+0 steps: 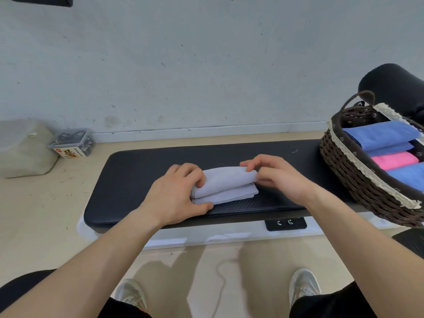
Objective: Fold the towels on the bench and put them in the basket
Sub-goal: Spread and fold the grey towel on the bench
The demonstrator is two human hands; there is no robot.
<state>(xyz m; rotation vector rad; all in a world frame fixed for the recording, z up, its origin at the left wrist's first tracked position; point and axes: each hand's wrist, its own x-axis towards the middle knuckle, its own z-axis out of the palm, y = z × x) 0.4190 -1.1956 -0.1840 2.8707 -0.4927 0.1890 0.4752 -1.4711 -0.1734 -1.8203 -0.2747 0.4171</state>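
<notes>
Grey towel [223,185] on bench [128,180], both hands pinching its ends.

Both bare forearms are reaching forward over the near edge of the bench [137,175]. The left grip [181,191] is curling round the left end of the towel [227,184], thumb along its near side, while the right grip [275,177] is pinching its right end.

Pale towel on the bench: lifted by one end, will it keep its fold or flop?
Probably floppy: the top layer of the pale towel curves loosely between the left hand and right hand. Likely light: fingertips alone lift that layer. A one-end grip would probably undo the fold.
</notes>
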